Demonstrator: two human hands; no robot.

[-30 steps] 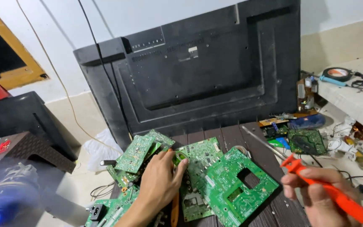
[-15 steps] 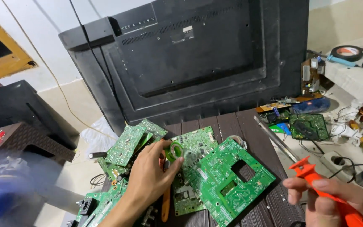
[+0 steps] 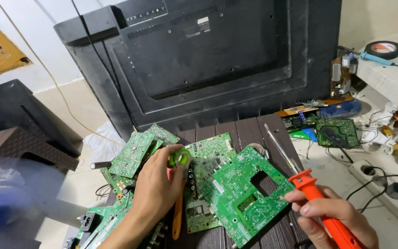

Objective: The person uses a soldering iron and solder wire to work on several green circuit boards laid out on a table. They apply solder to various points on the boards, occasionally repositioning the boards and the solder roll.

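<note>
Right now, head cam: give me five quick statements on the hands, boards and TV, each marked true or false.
1. The right hand holds an orange-handled soldering iron. True.
2. The left hand holds a blue roll. False: its fingers pinch a small green roll.
3. A big black TV stands back-side out behind the boards. True.
4. The iron's tip points toward the camera. False: it points away, toward the TV.
5. The large green board with a square cutout lies between the two hands. True.
</note>
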